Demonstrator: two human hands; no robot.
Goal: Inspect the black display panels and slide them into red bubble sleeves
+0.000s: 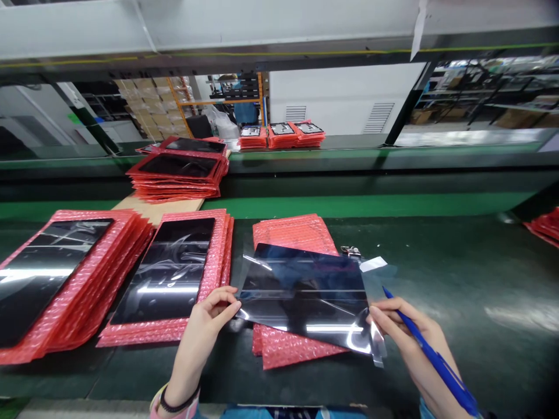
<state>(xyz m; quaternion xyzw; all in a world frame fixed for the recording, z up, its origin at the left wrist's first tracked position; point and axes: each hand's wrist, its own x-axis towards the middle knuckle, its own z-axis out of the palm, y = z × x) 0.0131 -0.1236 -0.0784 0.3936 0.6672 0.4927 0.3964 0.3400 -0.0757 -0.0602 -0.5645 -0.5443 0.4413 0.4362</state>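
Between my hands is a glossy black display panel (305,294) with clear film overhanging its sides. A white label (374,264) is on the film at its upper right. My left hand (213,314) pinches the panel's left edge between thumb and fingers. At the lower right edge, my right hand (410,329) grips the panel and film with the thumb and a finger. A blue pen (430,352) also lies in that hand, its tip pointing up and left. Under the panel are pink bubble-wrap sleeves (297,349), partly hidden by it.
To the left, black panels lie on two stacks of pink bubble-wrap sleeves (82,308) (218,262). Another stack (177,180) is behind them on a board (159,208). Small metal clips (350,251) lie beyond the panel. More pink-wrapped parts (279,137) stand on the far ledge.
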